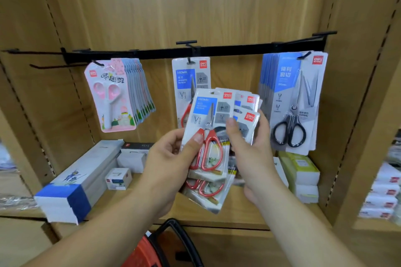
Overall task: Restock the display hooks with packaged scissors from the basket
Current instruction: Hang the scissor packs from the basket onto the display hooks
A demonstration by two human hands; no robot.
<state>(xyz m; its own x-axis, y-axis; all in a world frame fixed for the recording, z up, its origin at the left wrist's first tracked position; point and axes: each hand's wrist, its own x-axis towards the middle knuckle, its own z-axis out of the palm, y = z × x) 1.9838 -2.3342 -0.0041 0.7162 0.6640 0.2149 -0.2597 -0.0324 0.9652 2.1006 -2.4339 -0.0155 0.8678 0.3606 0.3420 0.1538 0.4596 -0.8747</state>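
I hold a fanned stack of packaged red-handled scissors (209, 136) in front of the shelf. My left hand (171, 158) grips the front pack, thumb on the red handle. My right hand (249, 147) holds the packs behind it, thumb on the top one. Just behind, a matching red-handled pack (186, 84) hangs on the middle hook (190, 61) of the black rail (152, 53). Pink children's scissors packs (112, 95) hang on the left hook, black-handled scissors packs (293, 102) on the right. The basket (165, 247), red with a black handle, shows at the bottom edge.
On the wooden shelf (238, 208) below lie a long blue-and-white box (71, 186), small white boxes (118, 179) and stacked green-and-white boxes (301, 173). A bare black hook (50, 67) sticks out at far left. White packages (382, 193) fill the neighbouring bay at right.
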